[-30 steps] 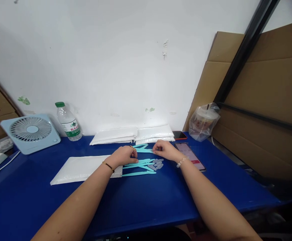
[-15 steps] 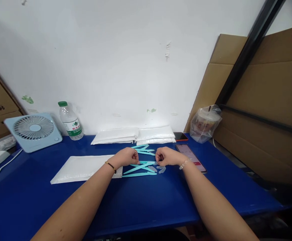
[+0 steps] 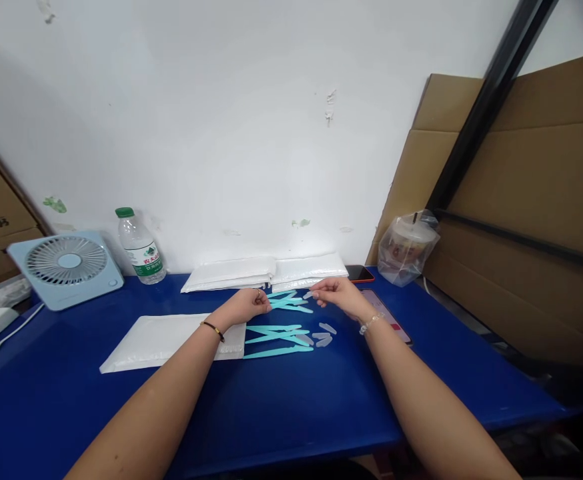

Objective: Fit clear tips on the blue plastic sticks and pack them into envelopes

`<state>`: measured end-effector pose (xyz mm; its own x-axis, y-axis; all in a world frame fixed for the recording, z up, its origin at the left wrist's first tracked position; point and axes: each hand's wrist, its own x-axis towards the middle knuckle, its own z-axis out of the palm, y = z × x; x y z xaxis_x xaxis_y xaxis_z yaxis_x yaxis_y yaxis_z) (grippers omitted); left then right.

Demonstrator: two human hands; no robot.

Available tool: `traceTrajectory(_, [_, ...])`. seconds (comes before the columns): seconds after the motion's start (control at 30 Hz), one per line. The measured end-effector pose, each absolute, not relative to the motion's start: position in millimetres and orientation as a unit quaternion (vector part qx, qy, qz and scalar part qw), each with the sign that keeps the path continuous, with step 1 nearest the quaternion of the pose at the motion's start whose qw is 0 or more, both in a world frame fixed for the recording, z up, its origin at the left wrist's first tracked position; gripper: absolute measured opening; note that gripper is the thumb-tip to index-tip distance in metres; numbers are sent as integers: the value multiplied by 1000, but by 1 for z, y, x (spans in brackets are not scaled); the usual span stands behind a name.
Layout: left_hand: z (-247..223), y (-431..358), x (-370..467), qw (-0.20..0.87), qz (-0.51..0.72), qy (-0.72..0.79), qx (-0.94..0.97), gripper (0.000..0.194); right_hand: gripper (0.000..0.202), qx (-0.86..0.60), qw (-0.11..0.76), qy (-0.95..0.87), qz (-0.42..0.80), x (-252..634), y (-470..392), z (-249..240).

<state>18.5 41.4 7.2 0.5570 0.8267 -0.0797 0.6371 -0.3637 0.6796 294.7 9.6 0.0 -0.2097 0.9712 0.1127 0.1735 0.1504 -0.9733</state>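
My left hand (image 3: 249, 306) is closed at the left end of the back group of turquoise sticks (image 3: 287, 301), its fingertips pinched on one of them. My right hand (image 3: 339, 295) pinches a small clear plastic cap (image 3: 308, 295) near the right ends of those sticks. Nearer to me, several more turquoise sticks (image 3: 274, 351) lie partly crossed on the blue table, beside a white padded envelope (image 3: 156, 337). Several loose clear caps (image 3: 323, 338) lie at their right ends.
Two stacks of white envelopes (image 3: 231, 272) lie by the wall. A blue fan (image 3: 69, 261) and a bottle (image 3: 141, 250) stand left. On the right are phones (image 3: 384, 313) and a bagged cup (image 3: 407, 247). Cardboard (image 3: 531, 220) borders the table.
Both hands have moved back from the front sticks to the back group. A stick now lies released in the front group, and my right hand now shows a clear cap between its fingertips.
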Motion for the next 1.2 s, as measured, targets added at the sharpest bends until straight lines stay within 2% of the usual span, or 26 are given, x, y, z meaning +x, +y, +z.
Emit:
traceTrajectory(0.2, [12,41,18,344,165,452,806,40,36,-452,508,-535,502,285,13,-6])
traceTrajectory(0.77, [10,41,22,351,186,449,801,37,32,-439,541,-521,492,275,10,-5])
traceTrajectory(1.1, [6,39,30,339,188,425,818,34,33,-436,488,-565,503,261,9,-12])
traceTrajectory(1.2, [-1,40,32,285,171,460,824,30,31,-493,424,-631,423,269,11,-12])
